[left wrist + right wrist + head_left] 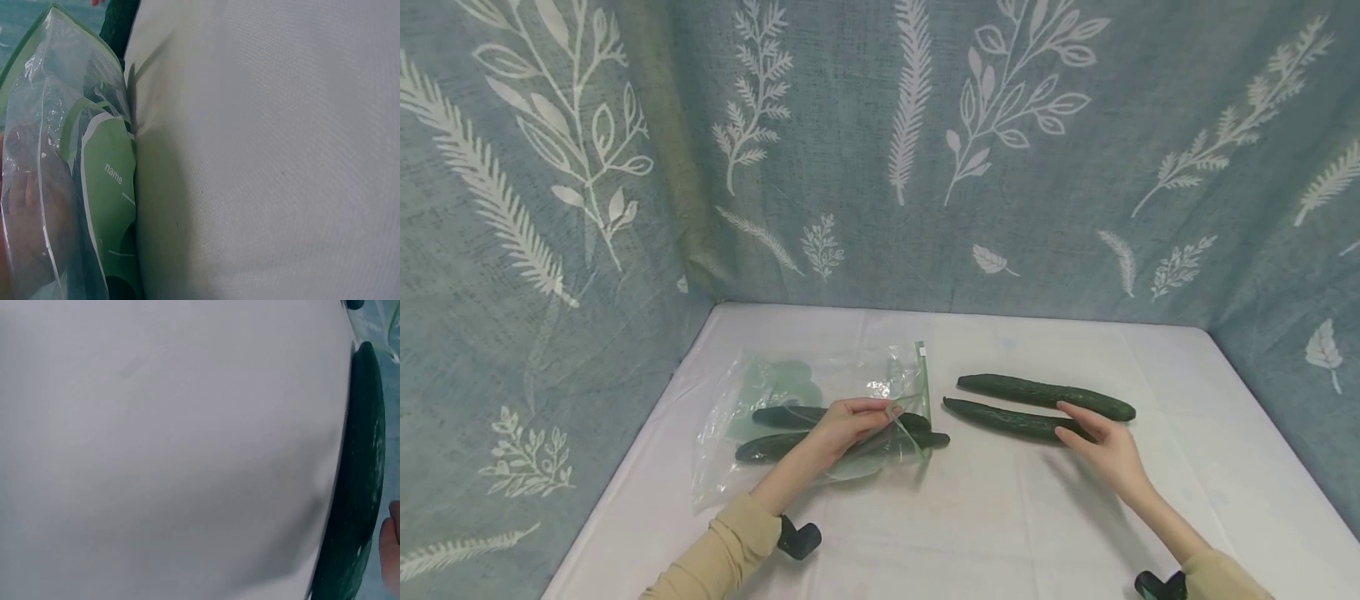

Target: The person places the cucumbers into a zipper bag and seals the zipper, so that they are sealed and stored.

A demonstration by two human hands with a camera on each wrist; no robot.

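Observation:
A clear zip bag [850,367] with green print lies on the left of the table. My left hand [846,427] pinches its green-edged mouth, holding it partly raised. Two cucumbers are in the bag, a rear one [786,416] and a front one [767,448] whose tip pokes out of the mouth. To the right lie two more, a far cucumber [1037,392] and a near cucumber [1000,420]. Around the near one's right end, my right hand [1108,450] hovers with thumb and fingers spread. In the right wrist view its fingertips [390,556] appear just beside that cucumber [356,475].
A white cloth covers the table [940,533]. Blue-green curtains [850,167] with white leaf prints hang behind it and at both sides. Dark devices are strapped at the left wrist [799,540] and right wrist [1159,586].

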